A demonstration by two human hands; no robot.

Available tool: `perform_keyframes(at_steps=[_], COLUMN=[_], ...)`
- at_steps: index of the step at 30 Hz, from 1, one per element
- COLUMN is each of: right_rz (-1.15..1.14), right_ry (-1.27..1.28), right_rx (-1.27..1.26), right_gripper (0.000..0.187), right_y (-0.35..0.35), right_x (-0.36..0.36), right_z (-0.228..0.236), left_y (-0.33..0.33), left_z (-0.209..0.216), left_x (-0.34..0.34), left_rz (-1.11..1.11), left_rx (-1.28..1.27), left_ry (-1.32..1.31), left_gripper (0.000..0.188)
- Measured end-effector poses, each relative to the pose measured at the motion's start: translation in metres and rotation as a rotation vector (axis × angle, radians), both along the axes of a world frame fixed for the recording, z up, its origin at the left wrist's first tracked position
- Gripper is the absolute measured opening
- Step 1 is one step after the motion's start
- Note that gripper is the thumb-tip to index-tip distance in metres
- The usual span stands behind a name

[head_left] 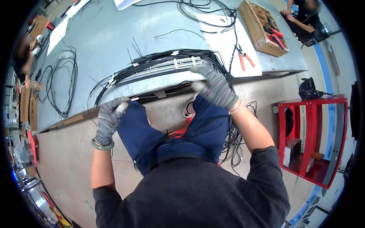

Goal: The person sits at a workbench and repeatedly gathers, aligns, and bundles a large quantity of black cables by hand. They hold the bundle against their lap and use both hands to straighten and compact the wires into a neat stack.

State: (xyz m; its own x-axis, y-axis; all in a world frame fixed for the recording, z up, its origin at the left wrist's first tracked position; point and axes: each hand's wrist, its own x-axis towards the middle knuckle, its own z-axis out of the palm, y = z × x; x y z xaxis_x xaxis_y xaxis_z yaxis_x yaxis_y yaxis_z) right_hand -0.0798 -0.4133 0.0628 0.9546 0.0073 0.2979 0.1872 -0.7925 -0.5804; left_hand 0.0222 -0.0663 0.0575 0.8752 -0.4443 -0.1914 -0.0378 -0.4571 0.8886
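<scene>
My left hand [109, 118], in a grey knitted glove, is closed with thumb and fingers pinched on a thin black cable. A white sleeve [134, 99] sits on this cable just beyond the fingertips, and the cable runs right toward my other hand. My right hand [217, 86], gloved alike, hovers at the table's front edge with thumb and fingers apart. Beside its fingertips lies the right end of a metal terminal rail [163, 67] with white end pieces. A thick bundle of black cables [152, 57] curves along the rail's far side.
Orange-handled pliers [245, 60] lie on white paper [216, 45]. Behind stands a wooden tool box [262, 30]. Coiled cables [62, 85] lie at the table's left. More cables [235, 144] hang by my right thigh. A red cart [311, 140] stands right; other people sit across the table.
</scene>
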Motion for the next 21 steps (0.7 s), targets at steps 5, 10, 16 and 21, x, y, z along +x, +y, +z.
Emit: perform_keyframes(at_steps=[5, 10, 16, 21], right_rz=[0.183, 0.348, 0.488, -0.089], right_ry=[0.165, 0.299, 0.282, 0.613], right_rx=[-0.026, -0.49, -0.096, 0.26], right_gripper=[0.036, 0.027, 0.014, 0.026], right_y=[0.03, 0.034, 0.01, -0.044], right_x=[-0.005, -0.019, -0.02, 0.0], right_z=[-0.023, -0.003, -0.001, -0.023], left_y=[0.014, 0.039, 0.054, 0.033], left_z=[0.012, 0.007, 0.003, -0.001], left_x=[0.0, -0.006, -0.006, 0.043], left_rz=[-0.014, -0.154, -0.193, -0.146], left_rx=[0.027, 0.131, 0.073, 0.054], left_ry=[0.002, -0.027, 0.121, 0.18], left_gripper=[0.021, 0.023, 0.022, 0.025])
